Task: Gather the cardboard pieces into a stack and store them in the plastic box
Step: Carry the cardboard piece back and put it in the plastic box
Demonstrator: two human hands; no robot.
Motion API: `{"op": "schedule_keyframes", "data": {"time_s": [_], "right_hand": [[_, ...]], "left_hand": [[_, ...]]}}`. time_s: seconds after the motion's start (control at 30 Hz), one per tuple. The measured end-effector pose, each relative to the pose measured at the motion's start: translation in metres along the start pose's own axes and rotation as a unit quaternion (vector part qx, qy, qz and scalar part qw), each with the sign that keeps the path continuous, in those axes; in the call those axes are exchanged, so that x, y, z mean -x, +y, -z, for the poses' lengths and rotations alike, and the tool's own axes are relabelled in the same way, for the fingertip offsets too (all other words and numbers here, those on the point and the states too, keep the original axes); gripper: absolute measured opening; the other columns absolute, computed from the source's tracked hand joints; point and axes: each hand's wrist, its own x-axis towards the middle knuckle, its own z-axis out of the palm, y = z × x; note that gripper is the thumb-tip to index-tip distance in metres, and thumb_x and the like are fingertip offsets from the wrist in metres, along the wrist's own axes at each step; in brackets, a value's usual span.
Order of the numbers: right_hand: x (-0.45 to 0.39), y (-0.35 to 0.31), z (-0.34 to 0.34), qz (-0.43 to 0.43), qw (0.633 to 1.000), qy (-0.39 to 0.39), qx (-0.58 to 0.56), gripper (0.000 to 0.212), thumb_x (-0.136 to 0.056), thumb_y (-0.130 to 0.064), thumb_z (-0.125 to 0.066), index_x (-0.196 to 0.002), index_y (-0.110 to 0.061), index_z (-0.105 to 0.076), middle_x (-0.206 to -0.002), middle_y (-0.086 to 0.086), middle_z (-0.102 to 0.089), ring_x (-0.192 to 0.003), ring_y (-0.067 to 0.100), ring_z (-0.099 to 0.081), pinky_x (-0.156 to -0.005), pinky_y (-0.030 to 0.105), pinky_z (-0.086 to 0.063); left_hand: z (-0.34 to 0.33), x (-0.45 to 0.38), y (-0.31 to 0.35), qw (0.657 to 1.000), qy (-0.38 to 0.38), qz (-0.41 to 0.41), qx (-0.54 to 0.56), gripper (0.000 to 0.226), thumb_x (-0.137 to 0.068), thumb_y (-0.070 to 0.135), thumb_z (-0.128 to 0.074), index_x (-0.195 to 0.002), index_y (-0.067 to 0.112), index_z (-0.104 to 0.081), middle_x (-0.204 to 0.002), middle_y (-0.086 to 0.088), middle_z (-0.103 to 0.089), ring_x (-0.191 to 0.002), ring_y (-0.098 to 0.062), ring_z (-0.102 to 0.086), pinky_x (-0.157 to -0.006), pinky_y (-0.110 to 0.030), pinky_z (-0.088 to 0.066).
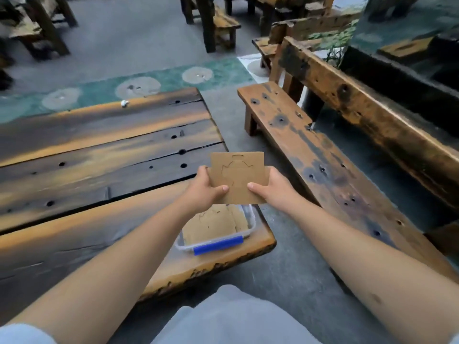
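Observation:
Both my hands hold a brown cardboard stack [238, 176] with cut-out outlines, tilted up above the table's near right corner. My left hand [205, 188] grips its left edge, thumb on the front face. My right hand [269, 186] grips the right edge the same way. Directly below sits a clear plastic box [250, 219] with a blue latch [218, 245]; more cardboard pieces [214, 225] lie flat inside it. The held stack hides the box's far edge.
The box rests on a dark wooden plank table [99, 155] near its right corner. A wooden bench [310, 150] runs along the right, across a narrow gap of grey floor. More wooden chairs and tables stand at the back. My knee in light trousers [231, 316] is at the bottom.

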Motion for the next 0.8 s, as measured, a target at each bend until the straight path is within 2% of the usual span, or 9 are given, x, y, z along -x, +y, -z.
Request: {"op": "schedule_keyframes", "data": {"time_s": [0.13,0.2,0.27,0.33,0.43,0.53,0.6,0.7,0.8], "right_hand": [[-0.013,-0.015,-0.040,-0.004,1.000,-0.009,0.018,0.041,-0.082,-0.036,-0.074,-0.114,-0.027,-0.050,-0.106,-0.008,-0.060,-0.097,0.011,-0.058,-0.071,0.024,-0.045],[-0.018,-0.018,-0.057,-0.003,0.999,-0.011,0.031,0.041,-0.081,-0.035,-0.074,-0.114,-0.025,-0.053,-0.109,-0.005,-0.062,-0.100,0.014,-0.059,-0.080,0.029,-0.049],[-0.023,-0.020,-0.076,-0.001,0.998,-0.007,0.060,0.043,-0.080,-0.037,-0.075,-0.116,-0.021,-0.055,-0.114,0.001,-0.063,-0.103,0.019,-0.059,-0.088,0.038,-0.052],[-0.025,-0.017,-0.089,-0.004,0.996,0.003,0.084,0.047,-0.080,-0.038,-0.075,-0.118,-0.018,-0.056,-0.117,0.005,-0.060,-0.104,0.021,-0.058,-0.089,0.041,-0.052],[-0.030,-0.011,-0.109,-0.012,0.994,0.000,0.105,0.049,-0.080,-0.038,-0.075,-0.118,-0.017,-0.054,-0.118,0.004,-0.058,-0.102,0.019,-0.057,-0.081,0.034,-0.050],[-0.028,-0.002,-0.118,-0.027,0.994,-0.012,0.110,0.045,-0.080,-0.039,-0.074,-0.114,-0.019,-0.053,-0.116,0.003,-0.058,-0.100,0.018,-0.057,-0.083,0.035,-0.051],[-0.030,0.007,-0.125,-0.039,0.994,-0.019,0.101,0.041,-0.080,-0.036,-0.074,-0.111,-0.021,-0.051,-0.114,0.002,-0.060,-0.094,0.015,-0.057,-0.078,0.030,-0.050],[-0.031,0.017,-0.132,-0.056,0.992,-0.037,0.103,0.037,-0.082,-0.035,-0.074,-0.108,-0.023,-0.049,-0.112,0.000,-0.060,-0.087,0.010,-0.054,-0.064,0.020,-0.042],[-0.036,0.029,-0.137,-0.070,0.990,-0.049,0.108,0.035,-0.082,-0.036,-0.073,-0.104,-0.025,-0.049,-0.113,0.000,-0.060,-0.089,0.011,-0.054,-0.066,0.021,-0.042]], "left_hand": [[0.031,-0.007,-0.031,1.000,0.019,0.016,0.017,0.048,-0.084,0.026,-0.071,-0.117,0.016,-0.037,-0.108,0.002,-0.056,-0.095,-0.014,-0.058,-0.077,-0.036,-0.055],[0.042,-0.009,-0.045,0.999,0.026,0.015,0.019,0.047,-0.084,0.027,-0.070,-0.115,0.016,-0.037,-0.105,0.004,-0.055,-0.088,-0.005,-0.056,-0.064,-0.023,-0.049],[0.050,-0.010,-0.061,0.999,0.032,0.026,0.027,0.046,-0.084,0.027,-0.071,-0.113,0.016,-0.037,-0.104,0.004,-0.055,-0.085,-0.003,-0.055,-0.060,-0.021,-0.048],[0.051,-0.010,-0.076,0.997,0.040,0.046,0.043,0.048,-0.082,0.026,-0.072,-0.114,0.016,-0.038,-0.108,0.001,-0.057,-0.089,-0.010,-0.059,-0.070,-0.032,-0.055],[0.052,-0.014,-0.097,0.993,0.036,0.084,0.070,0.052,-0.080,0.027,-0.074,-0.114,0.016,-0.038,-0.116,-0.005,-0.058,-0.102,-0.022,-0.060,-0.089,-0.043,-0.053],[0.046,-0.014,-0.110,0.992,0.033,0.107,0.060,0.049,-0.079,0.028,-0.074,-0.110,0.018,-0.037,-0.115,-0.006,-0.058,-0.103,-0.024,-0.058,-0.091,-0.044,-0.051],[0.042,-0.016,-0.118,0.990,0.029,0.119,0.064,0.049,-0.080,0.026,-0.074,-0.110,0.018,-0.037,-0.117,-0.008,-0.057,-0.105,-0.024,-0.058,-0.092,-0.044,-0.051],[0.032,-0.016,-0.128,0.989,0.028,0.139,0.054,0.057,-0.083,0.026,-0.071,-0.122,0.016,-0.031,-0.124,-0.008,-0.054,-0.111,-0.026,-0.055,-0.093,-0.043,-0.050],[0.024,-0.017,-0.134,0.988,0.032,0.144,0.052,0.065,-0.086,0.025,-0.068,-0.130,0.023,-0.021,-0.129,-0.007,-0.050,-0.114,-0.024,-0.053,-0.086,-0.035,-0.050]]}}
